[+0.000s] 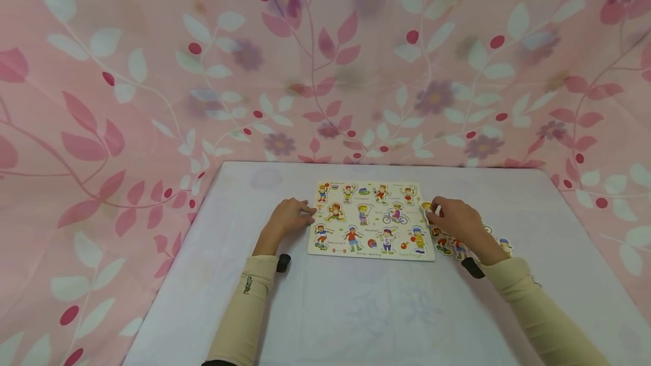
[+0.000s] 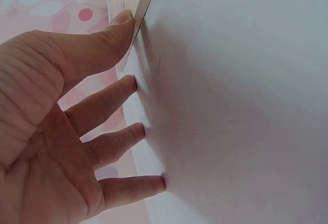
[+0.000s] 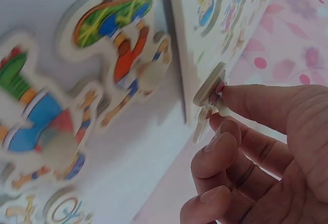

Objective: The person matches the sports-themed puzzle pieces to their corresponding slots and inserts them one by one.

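Observation:
A wooden sports puzzle board (image 1: pixel 300 252) with raised figures of children lies on the white table. At its left edge is my left hand (image 1: pixel 291 217); in the left wrist view the thumb (image 2: pixel 121 32) rests on the board's rim (image 2: pixel 144 8), while straight fingers (image 2: pixel 115 149) touch the tablecloth. Over by the right edge, my right hand (image 1: pixel 459 221) pinches a small wooden puzzle piece (image 3: pixel 210 92) between thumb and a finger, tilted nearly edge-on beside the board. Its picture is mostly hidden.
Several loose puzzle pieces lie right of the board, partly under the right hand, among them a skateboarder piece (image 3: pixel 125 55) and another child figure (image 3: pixel 48 121). A pink floral curtain (image 1: pixel 315 61) hangs behind the table (image 1: pixel 356 309).

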`<state>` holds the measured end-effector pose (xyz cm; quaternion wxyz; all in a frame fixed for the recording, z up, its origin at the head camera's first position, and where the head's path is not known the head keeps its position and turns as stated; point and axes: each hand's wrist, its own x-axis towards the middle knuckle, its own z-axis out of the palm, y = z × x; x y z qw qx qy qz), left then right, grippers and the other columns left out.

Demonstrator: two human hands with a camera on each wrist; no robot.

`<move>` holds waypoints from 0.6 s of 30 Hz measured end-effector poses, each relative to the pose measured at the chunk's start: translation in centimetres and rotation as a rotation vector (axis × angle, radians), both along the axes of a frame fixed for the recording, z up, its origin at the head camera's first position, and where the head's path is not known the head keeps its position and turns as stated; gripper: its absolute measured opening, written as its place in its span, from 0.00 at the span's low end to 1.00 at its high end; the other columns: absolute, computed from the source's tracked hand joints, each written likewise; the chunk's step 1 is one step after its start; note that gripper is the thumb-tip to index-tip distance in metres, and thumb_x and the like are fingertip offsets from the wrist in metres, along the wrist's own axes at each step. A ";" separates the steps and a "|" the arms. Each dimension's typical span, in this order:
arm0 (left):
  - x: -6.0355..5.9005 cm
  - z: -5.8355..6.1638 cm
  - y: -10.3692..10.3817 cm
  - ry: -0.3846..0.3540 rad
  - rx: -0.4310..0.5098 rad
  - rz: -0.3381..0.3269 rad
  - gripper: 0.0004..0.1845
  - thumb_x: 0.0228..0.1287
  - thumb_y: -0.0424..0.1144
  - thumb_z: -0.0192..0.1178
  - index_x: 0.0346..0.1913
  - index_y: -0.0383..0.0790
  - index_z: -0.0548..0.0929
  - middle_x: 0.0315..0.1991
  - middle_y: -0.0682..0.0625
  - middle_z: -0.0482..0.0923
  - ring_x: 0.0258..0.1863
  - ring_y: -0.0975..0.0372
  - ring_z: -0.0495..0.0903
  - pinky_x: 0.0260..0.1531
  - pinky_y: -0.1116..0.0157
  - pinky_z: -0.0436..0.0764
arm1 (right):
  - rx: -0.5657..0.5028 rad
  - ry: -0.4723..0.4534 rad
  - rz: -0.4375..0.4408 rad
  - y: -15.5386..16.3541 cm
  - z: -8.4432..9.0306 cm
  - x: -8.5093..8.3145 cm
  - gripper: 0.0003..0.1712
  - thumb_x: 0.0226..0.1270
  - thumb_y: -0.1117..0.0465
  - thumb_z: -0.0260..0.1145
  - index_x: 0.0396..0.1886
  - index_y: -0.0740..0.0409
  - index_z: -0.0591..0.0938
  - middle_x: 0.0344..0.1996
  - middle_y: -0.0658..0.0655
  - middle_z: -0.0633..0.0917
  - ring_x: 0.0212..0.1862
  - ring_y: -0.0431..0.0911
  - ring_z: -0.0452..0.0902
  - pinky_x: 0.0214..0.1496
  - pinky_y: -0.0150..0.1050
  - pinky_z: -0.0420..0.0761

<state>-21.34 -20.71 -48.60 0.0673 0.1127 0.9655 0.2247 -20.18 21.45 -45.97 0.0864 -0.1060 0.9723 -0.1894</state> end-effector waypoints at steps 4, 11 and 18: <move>0.1 -0.1 0.0 -0.005 -0.006 -0.003 0.16 0.59 0.43 0.70 0.51 0.47 0.88 0.61 0.43 0.77 0.62 0.45 0.73 0.64 0.49 0.67 | -0.001 -0.004 0.011 -1.0 0.0 0.0 0.15 0.69 0.54 0.64 0.45 0.61 0.80 0.22 0.52 0.77 0.19 0.45 0.69 0.18 0.37 0.67; 0.1 0.0 0.0 -0.008 -0.009 0.006 0.16 0.59 0.43 0.71 0.51 0.48 0.88 0.61 0.44 0.78 0.62 0.46 0.73 0.64 0.50 0.68 | -0.008 0.025 0.048 -3.1 0.1 -0.2 0.14 0.69 0.53 0.65 0.45 0.59 0.81 0.22 0.51 0.77 0.19 0.45 0.68 0.17 0.38 0.66; 0.1 0.1 0.0 0.011 -0.009 -0.011 0.16 0.59 0.43 0.71 0.51 0.47 0.88 0.60 0.43 0.78 0.61 0.45 0.75 0.62 0.49 0.69 | -0.022 0.046 0.090 -5.3 -0.5 -0.6 0.10 0.68 0.53 0.65 0.40 0.55 0.80 0.20 0.50 0.76 0.18 0.44 0.67 0.17 0.36 0.64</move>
